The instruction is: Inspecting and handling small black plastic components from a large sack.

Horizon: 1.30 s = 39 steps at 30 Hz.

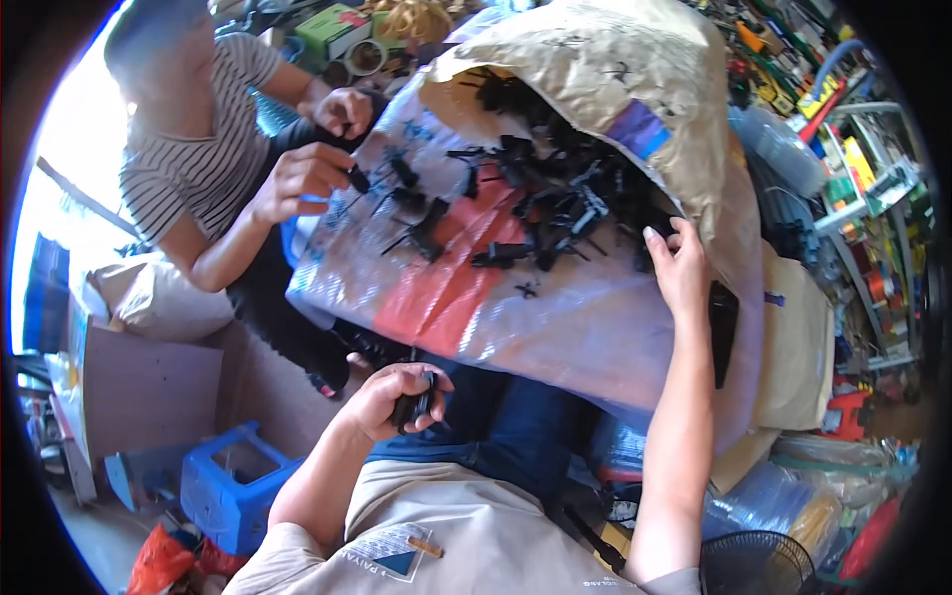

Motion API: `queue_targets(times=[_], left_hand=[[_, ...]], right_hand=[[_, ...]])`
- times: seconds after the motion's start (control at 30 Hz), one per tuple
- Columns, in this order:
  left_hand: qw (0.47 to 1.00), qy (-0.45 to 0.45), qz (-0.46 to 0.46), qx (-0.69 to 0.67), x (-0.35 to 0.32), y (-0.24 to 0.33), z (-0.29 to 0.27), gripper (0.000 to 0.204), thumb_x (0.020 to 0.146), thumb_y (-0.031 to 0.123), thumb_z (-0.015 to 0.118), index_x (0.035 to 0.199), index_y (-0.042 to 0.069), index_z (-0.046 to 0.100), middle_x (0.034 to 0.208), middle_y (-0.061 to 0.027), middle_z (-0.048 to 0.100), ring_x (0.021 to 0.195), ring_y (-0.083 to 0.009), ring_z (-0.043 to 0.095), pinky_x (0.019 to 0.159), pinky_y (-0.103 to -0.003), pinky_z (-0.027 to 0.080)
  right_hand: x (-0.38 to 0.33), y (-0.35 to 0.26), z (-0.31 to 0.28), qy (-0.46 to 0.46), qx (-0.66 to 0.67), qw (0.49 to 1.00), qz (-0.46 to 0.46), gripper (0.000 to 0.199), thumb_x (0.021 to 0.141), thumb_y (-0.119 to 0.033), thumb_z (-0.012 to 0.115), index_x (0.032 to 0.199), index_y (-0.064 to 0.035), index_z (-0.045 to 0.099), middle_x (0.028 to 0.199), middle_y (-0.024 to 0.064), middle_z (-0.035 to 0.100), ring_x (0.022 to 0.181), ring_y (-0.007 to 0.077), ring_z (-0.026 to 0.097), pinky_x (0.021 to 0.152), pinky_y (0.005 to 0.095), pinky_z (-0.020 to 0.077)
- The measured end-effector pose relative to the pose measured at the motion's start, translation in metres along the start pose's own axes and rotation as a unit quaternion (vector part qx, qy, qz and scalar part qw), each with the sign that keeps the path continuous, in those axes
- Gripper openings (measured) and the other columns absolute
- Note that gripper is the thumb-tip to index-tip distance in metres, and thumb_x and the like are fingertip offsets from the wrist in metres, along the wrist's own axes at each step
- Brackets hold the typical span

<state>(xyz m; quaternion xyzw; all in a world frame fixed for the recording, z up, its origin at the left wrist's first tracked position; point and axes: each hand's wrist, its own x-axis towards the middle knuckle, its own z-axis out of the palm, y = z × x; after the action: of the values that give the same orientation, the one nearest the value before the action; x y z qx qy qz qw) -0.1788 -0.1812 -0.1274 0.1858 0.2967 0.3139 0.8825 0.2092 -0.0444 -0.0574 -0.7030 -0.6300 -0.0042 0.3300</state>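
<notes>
In front of me a heap of small black plastic parts (535,213), several with thin prongs, spills from the mouth of a large cream sack (635,50). They lie on a pale plastic sack (337,263) with a red band. My left hand (397,397) is closed around one or more black plastic parts (415,409), held low before my body. At the right edge of the heap is my right hand (682,266), its thumb and fingers apart beside the black parts. I see nothing held in it, though the sack's dark opening partly obscures its fingertips.
Across on the left, a person in a striped shirt (223,129) holds a small black part in one hand. A blue plastic stool (233,486) stands at the lower left. Crowded shelves (873,208) line the right; a fan (759,563) is at the lower right.
</notes>
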Motion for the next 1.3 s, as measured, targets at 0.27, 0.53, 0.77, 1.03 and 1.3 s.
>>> queue_targets(times=[0.27,0.53,0.77,1.03,1.3], left_hand=[[0.856,0.496,0.130,0.060,0.030,0.006,-0.171,0.039,0.090,0.034,0.054,0.103,-0.002,0.059,0.079,-0.0140,0.063,0.063,-0.0246,0.060,0.051,-0.040,0.047],[0.916,-0.002,0.045,0.398,-0.019,0.034,0.004,0.035,0.091,0.022,0.065,0.115,-0.004,0.061,0.103,-0.0119,0.068,0.094,-0.0176,0.065,0.083,-0.030,0.053],[0.849,0.014,0.330,0.413,0.074,0.037,0.117,0.045,0.087,0.025,0.070,0.118,-0.004,0.056,0.098,-0.0094,0.066,0.086,-0.0151,0.062,0.076,-0.029,0.051],[0.864,-0.060,0.278,0.414,0.104,0.020,0.116,0.050,0.088,0.015,0.070,0.127,-0.007,0.048,0.106,-0.0085,0.063,0.094,-0.0124,0.060,0.084,-0.029,0.048],[0.792,0.012,0.282,0.541,0.102,0.023,0.136,0.035,0.087,0.010,0.067,0.115,-0.003,0.052,0.088,-0.0101,0.065,0.082,-0.0140,0.062,0.075,-0.029,0.050]], right_hand=[[-0.007,-0.007,0.010,-0.038,0.172,0.984,0.032,0.015,0.086,-0.011,0.064,0.094,0.0000,0.059,0.071,0.0027,0.058,0.058,0.0088,0.053,0.050,0.0250,0.0402],[-0.049,-0.044,-0.033,-0.029,0.505,0.859,0.081,0.016,0.090,-0.006,0.061,0.105,-0.0021,0.063,0.095,0.0058,0.066,0.069,0.0085,0.058,0.059,0.0209,0.0469],[-0.097,-0.076,-0.014,-0.062,0.592,0.801,0.071,0.013,0.090,-0.006,0.062,0.101,0.0006,0.066,0.108,0.0112,0.064,0.074,0.0137,0.060,0.067,0.0261,0.0512],[-0.119,-0.064,-0.001,-0.027,0.553,0.832,0.031,0.013,0.093,-0.008,0.060,0.101,-0.0001,0.066,0.108,0.0072,0.062,0.089,0.0118,0.058,0.075,0.0227,0.0470],[-0.123,-0.056,0.012,-0.046,0.590,0.803,0.065,0.015,0.093,-0.009,0.061,0.101,0.0014,0.066,0.109,0.0068,0.061,0.081,0.0101,0.057,0.066,0.0211,0.0461]])
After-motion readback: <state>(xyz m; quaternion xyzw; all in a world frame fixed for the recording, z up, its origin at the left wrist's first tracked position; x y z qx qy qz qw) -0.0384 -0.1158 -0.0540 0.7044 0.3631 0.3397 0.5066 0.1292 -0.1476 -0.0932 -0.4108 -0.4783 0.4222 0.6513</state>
